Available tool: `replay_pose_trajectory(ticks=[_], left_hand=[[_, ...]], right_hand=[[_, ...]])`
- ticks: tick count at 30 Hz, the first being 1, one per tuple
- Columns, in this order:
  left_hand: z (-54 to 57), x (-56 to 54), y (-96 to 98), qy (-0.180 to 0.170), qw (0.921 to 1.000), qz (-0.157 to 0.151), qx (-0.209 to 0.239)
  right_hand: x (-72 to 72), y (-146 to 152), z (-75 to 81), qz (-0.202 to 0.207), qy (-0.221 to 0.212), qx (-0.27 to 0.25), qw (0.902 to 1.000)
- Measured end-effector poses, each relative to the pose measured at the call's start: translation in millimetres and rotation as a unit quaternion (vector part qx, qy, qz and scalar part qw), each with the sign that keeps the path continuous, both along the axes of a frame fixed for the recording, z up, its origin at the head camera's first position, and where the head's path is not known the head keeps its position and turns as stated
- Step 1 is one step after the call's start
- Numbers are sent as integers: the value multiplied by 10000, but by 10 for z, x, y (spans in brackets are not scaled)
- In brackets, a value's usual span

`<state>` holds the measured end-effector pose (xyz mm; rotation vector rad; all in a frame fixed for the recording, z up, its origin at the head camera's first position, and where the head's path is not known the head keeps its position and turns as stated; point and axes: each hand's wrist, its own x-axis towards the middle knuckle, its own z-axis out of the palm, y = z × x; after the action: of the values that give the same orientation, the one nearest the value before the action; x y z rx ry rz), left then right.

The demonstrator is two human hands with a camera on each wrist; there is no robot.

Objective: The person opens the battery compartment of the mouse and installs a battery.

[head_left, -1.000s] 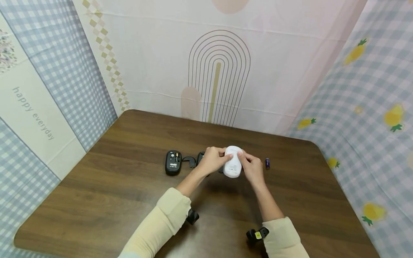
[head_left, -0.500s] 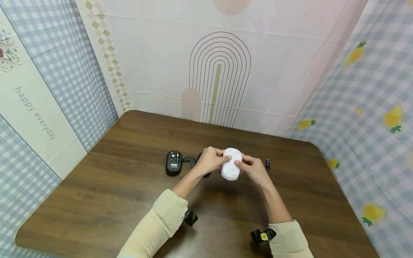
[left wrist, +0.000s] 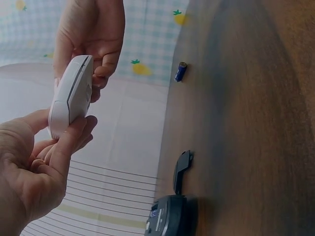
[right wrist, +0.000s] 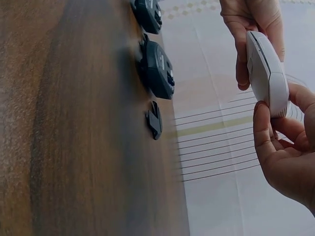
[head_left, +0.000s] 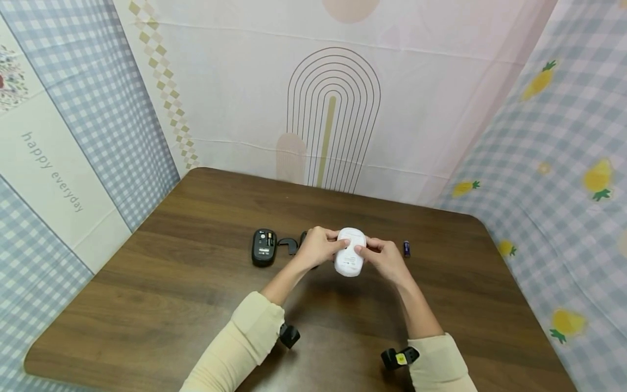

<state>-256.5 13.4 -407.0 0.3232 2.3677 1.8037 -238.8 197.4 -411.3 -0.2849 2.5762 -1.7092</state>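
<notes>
Both hands hold a white computer mouse point(head_left: 350, 262) above the table, its labelled underside turned up toward the head camera. My left hand point(head_left: 317, 247) grips its left side, the thumb on the underside. From the right side my right hand point(head_left: 388, 260) grips it the same way, thumb pressed on the label side. In the left wrist view the white mouse point(left wrist: 71, 98) appears edge-on between the fingers. On the table at left lies a black mouse point(head_left: 264, 247), its underside up and battery bay exposed. A second black mouse point(right wrist: 156, 69) is mostly hidden behind my left hand in the head view.
A black battery cover point(head_left: 289, 244) lies between the two black mice. Another black cover point(right wrist: 154, 120) lies beside the second mouse. To the right of my right hand is a blue battery point(head_left: 406, 249). The wooden table point(head_left: 171, 305) meets a fabric backdrop behind.
Both hands have lowered the white mouse slightly toward the body and a little left. My right thumb has slid down along its underside. The things on the table stay put.
</notes>
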Motion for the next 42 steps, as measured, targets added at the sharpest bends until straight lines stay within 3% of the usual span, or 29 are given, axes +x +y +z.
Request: replay_pose_trajectory(ticks=[15, 42], left_hand=[[-39, -5, 26, 114, 9999, 69, -62], [-124, -11, 53, 196, 9993, 190, -275]], right_hand=[[-31, 7, -17, -67, 83, 91, 9999], [-54, -49, -34, -819, -98, -226, 9963]])
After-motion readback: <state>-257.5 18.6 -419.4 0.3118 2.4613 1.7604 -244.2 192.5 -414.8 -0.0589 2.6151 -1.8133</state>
